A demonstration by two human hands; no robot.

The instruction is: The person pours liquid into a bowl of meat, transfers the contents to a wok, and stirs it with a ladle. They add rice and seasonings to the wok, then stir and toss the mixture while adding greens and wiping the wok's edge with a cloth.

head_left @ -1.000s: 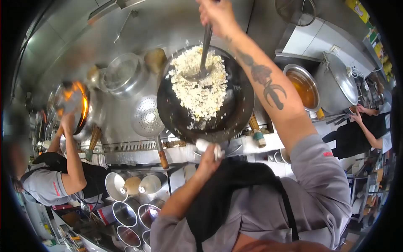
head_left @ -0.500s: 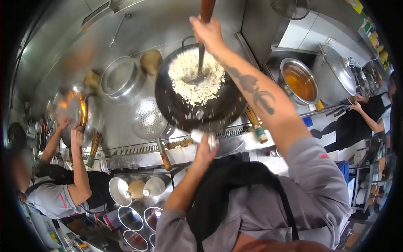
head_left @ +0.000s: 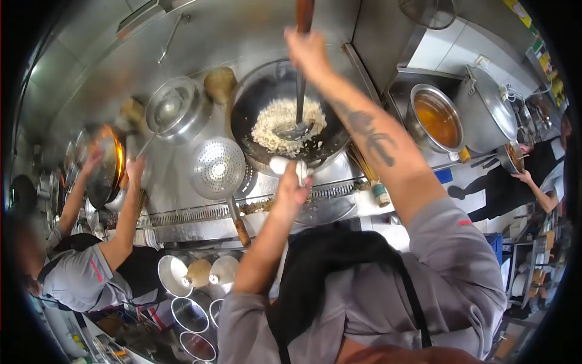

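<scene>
A black wok (head_left: 254, 97) sits on the stove before me, with a heap of pale rice-like food (head_left: 277, 115) low in its bowl. My left hand (head_left: 294, 187) is closed round a white cloth (head_left: 287, 167) at the wok's near rim. Above the wok's far side, my right hand (head_left: 308, 51) grips the wooden handle (head_left: 304, 14) of a long ladle. The ladle's dark head (head_left: 297, 130) rests in the food, with some grains on and around it.
Left of the wok lie a perforated strainer (head_left: 218, 167) and a metal basin (head_left: 171, 109). A pot of orange liquid (head_left: 435, 118) stands right. One co-worker (head_left: 91, 273) handles a flaming wok at left; another (head_left: 521, 176) holds a pan at far right.
The wok has tipped back toward level, and the airborne food has settled into its bowl. My left hand has risen slightly with the cloth. The left co-worker now holds a ladle over the basin.
</scene>
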